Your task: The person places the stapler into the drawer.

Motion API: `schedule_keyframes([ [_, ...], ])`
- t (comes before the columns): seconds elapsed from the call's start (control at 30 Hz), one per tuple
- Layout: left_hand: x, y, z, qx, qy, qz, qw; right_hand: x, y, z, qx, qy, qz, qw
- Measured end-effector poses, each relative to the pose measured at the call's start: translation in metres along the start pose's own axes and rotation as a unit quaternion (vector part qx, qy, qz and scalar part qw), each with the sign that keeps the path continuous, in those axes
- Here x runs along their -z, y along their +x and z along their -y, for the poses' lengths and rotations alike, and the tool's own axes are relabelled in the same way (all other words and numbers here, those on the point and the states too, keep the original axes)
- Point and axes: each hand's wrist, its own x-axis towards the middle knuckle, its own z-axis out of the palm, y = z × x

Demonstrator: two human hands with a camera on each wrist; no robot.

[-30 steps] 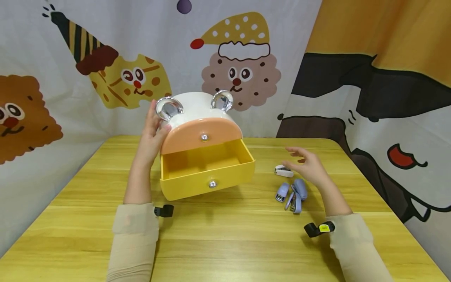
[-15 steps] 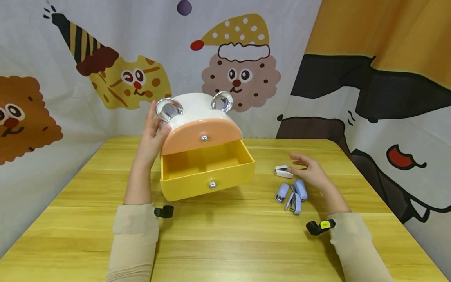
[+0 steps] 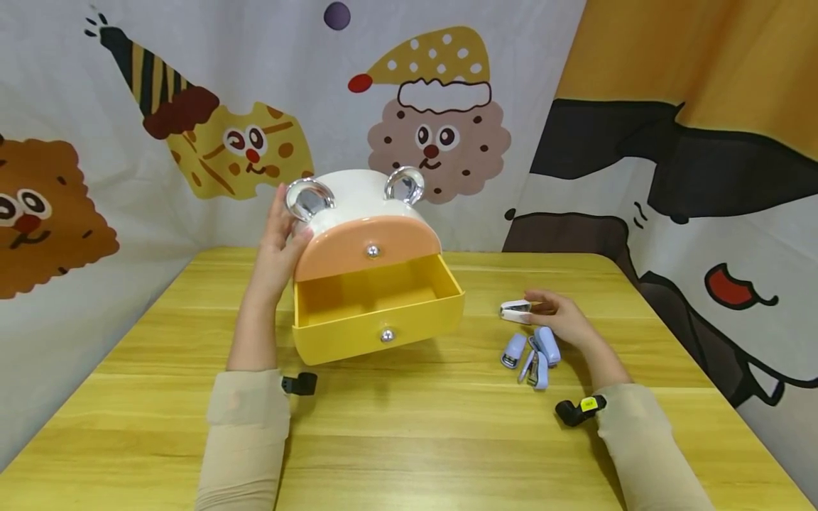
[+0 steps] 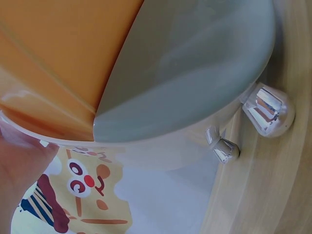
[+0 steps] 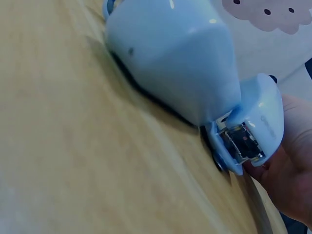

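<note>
My left hand [image 3: 276,245] grips the upper left side of a small drawer box [image 3: 354,190] with a white shell and silver ears. Its peach upper drawer [image 3: 345,245] is in, while the yellow lower drawer [image 3: 377,337] is pulled out and bare inside. In the left wrist view the thumb [image 4: 24,161] lies at the shell's edge. Over on the right, my right hand [image 3: 562,317] pinches the right end of a white mini stapler [image 3: 513,311] on the table, thumb in front and fingers behind. The right wrist view hides that stapler behind a blue one [image 5: 258,119].
Several blue-lilac mini staplers [image 3: 513,350] lie close together just in front of my right hand. They rest on a wood-grain table [image 3: 409,433]. A cartoon-printed curtain [image 3: 339,99] hangs behind the table's far edge.
My right hand has come down onto the white stapler, its fingers closing from a spread pose above it. The left hand and drawer box have stayed in place.
</note>
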Motion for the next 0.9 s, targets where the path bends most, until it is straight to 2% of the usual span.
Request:
schedule_keyframes([
  [0.23,-0.001,0.0,0.0,0.007,-0.008,0.0,0.9999,-0.002,0.0,-0.002,-0.014,-0.013,0.002,0.9998],
  [0.5,0.0,0.001,0.002,0.001,-0.01,-0.001,0.9999,-0.003,0.0,-0.002,-0.038,-0.022,-0.009,0.999],
  [0.9,0.0,0.001,0.002,-0.007,-0.006,0.005,0.9999,0.003,-0.003,0.012,-0.041,-0.021,-0.073,0.9963],
])
